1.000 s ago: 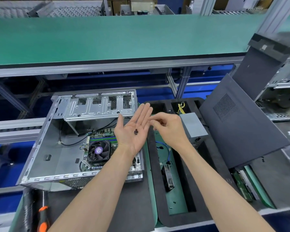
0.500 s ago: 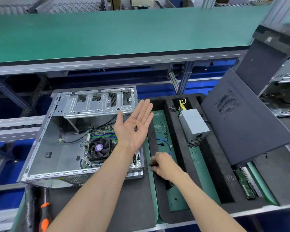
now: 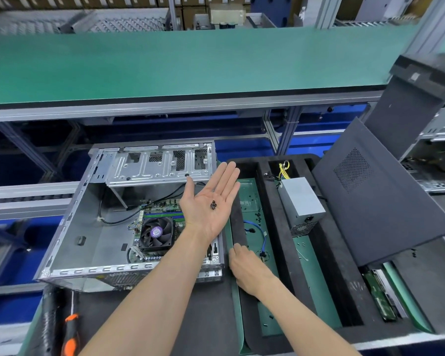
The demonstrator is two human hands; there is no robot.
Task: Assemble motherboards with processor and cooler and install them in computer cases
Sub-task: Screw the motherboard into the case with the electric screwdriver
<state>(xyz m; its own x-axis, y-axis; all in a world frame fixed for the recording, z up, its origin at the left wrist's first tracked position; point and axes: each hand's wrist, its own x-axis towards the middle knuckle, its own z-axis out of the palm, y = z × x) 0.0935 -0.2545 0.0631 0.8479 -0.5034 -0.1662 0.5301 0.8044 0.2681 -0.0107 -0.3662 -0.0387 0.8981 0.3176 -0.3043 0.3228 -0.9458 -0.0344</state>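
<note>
An open silver computer case (image 3: 70,227) lies on its side with a motherboard (image 3: 162,209) and a black cooler fan (image 3: 156,233) inside. My left hand (image 3: 203,214) hovers palm up over the case's right side, fingers straight, with a few small black screws (image 3: 213,205) lying in the palm. My right hand (image 3: 247,268) reaches down into the green-floored slot of the black foam tray (image 3: 275,227), back of the hand upward. Its fingertips curl down beside the foam ridge and are hidden. More loose screws (image 3: 257,215) lie farther up that slot.
A grey power supply (image 3: 301,201) sits in the tray's middle slot and a blue cable (image 3: 261,231) in the left one. A dark side panel (image 3: 378,206) leans at the right. An orange-handled screwdriver (image 3: 71,332) lies front left. A green conveyor runs behind.
My right hand left the left palm, dropped into the tray slot, and has since shifted slightly toward the case. The left palm stays raised with the screws.
</note>
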